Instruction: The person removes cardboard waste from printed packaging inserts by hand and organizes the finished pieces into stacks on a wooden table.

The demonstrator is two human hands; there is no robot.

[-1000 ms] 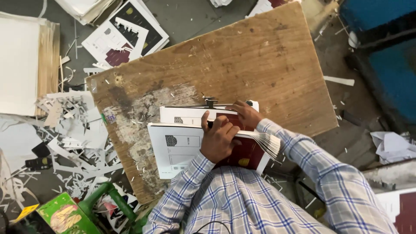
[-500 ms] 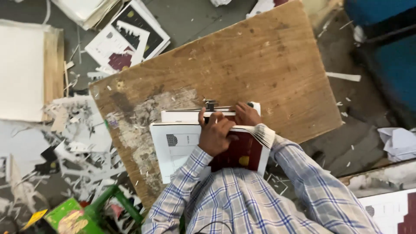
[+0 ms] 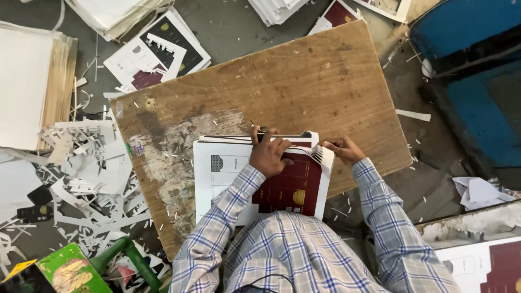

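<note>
A stack of printed sheets [image 3: 220, 173], white with a maroon panel [image 3: 290, 187], lies on a worn wooden board [image 3: 304, 81]. My left hand [image 3: 269, 154] presses down on top of the stack near its far edge, fingers curled over a thin dark tool that I cannot make out. My right hand [image 3: 343, 150] pinches the fanned right edges of the sheets at the stack's far right corner. Both sleeves are blue and white plaid.
Paper offcuts [image 3: 81, 184] litter the floor to the left. Stacks of white sheets [image 3: 30, 87] and more printed covers [image 3: 157, 51] lie at the upper left. A green box [image 3: 70, 268] sits at lower left; blue objects [image 3: 472, 81] are at right.
My right hand has moved out from beside the left hand to the stack's right edge, where the sheets are fanned. The left hand stays pressed on the stack.
</note>
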